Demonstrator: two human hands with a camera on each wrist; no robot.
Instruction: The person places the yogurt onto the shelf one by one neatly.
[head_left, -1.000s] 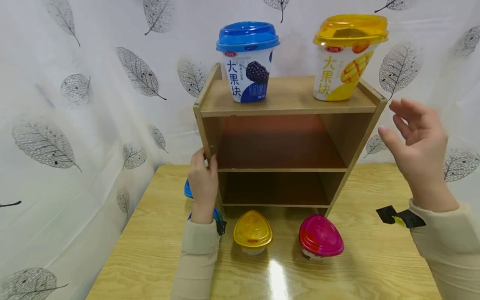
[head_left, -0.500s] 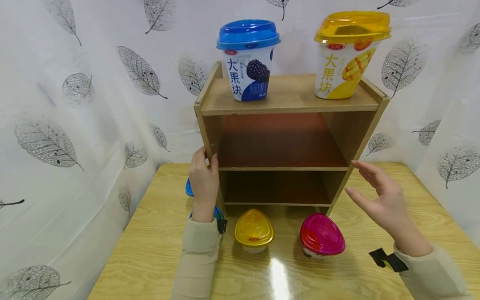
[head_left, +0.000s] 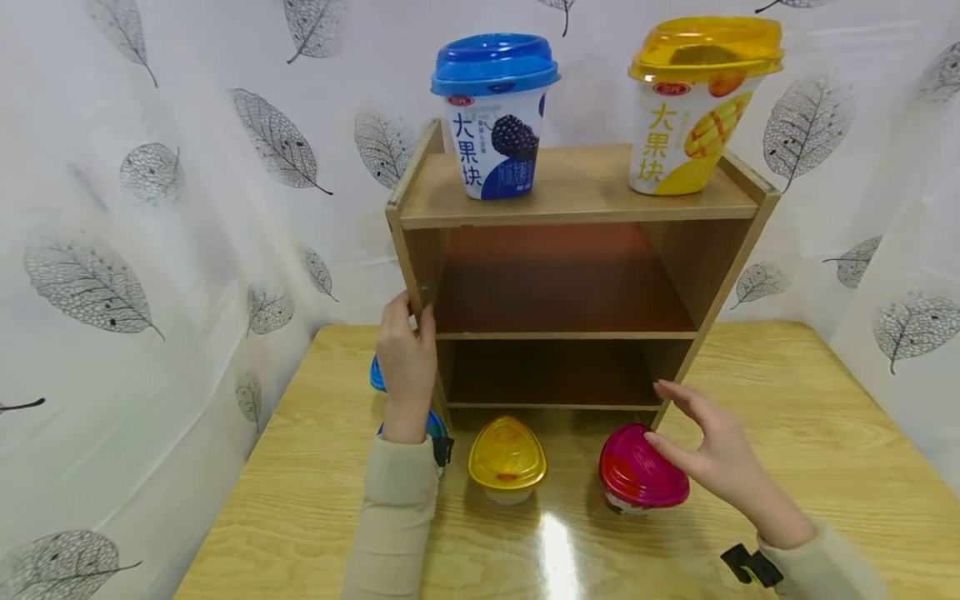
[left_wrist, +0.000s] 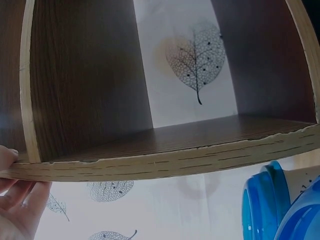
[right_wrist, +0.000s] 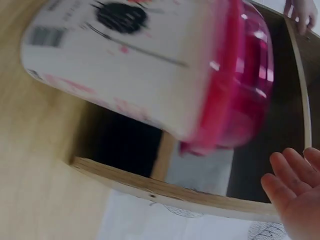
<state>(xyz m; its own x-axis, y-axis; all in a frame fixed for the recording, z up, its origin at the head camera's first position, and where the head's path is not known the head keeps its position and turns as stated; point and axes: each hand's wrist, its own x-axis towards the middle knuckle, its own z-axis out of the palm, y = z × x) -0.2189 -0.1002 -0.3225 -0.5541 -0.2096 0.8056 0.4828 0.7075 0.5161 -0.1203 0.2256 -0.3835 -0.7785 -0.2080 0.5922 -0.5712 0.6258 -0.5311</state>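
Observation:
A small wooden shelf unit (head_left: 577, 218) stands on the table. My left hand (head_left: 405, 358) grips the front edge of its left side panel. In the left wrist view, the fingers (left_wrist: 37, 197) wrap that panel edge (left_wrist: 150, 167) from the outside. My right hand (head_left: 716, 458) has thumb and fingers spread just above and right of a yogurt cup with a pink lid (head_left: 637, 471), holding nothing; the thumb overlaps the lid in the head view. In the right wrist view the upright cup's white side (right_wrist: 135, 65) shows a dark berry print and a barcode.
A blue-lidded cup (head_left: 491, 125) and a yellow-lidded one (head_left: 675, 108) stand on the top shelf. Another yellow-lidded cup (head_left: 507, 458) sits before the unit. Two blue-lidded cups (head_left: 437, 429) are partly hidden by the left arm. A leaf-patterned curtain (head_left: 187, 208) hangs behind.
My right hand has come down and left from beside the top of the shelf unit to the pink-lidded cup. The left hand keeps its grip on the panel.

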